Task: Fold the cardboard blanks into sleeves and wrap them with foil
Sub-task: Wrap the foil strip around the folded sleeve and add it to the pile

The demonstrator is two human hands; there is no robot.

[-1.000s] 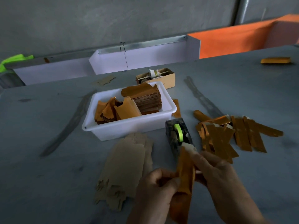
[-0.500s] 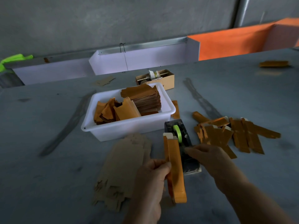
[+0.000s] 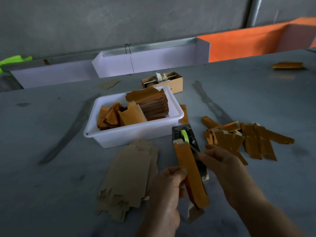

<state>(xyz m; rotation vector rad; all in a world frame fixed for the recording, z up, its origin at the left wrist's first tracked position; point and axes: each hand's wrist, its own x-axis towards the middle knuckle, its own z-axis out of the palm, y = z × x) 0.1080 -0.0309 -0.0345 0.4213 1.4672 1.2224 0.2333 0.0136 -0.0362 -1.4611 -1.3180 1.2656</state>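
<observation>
My left hand [image 3: 166,189] grips a long orange foil-wrapped sleeve [image 3: 189,171] by its left edge, holding it lengthwise in front of me. Right behind it stands a dark tape dispenser [image 3: 186,135] with a green roll. My right hand [image 3: 220,166] is at the dispenser's near end, fingers curled beside the sleeve; what they pinch is too small to tell. A pile of flat brown cardboard blanks [image 3: 127,180] lies on the table to the left of my hands. Several finished orange sleeves [image 3: 248,139] lie scattered to the right.
A white plastic tub [image 3: 133,132] behind the blanks holds stacked orange foil pieces. A small cardboard box [image 3: 174,81] sits behind the tub. One orange sleeve [image 3: 288,65] lies far right. White and orange panels border the table's far edge.
The sleeve turned from a tilt in both hands to lying lengthwise in my left hand. My right hand left the sleeve and moved to the dispenser's near end.
</observation>
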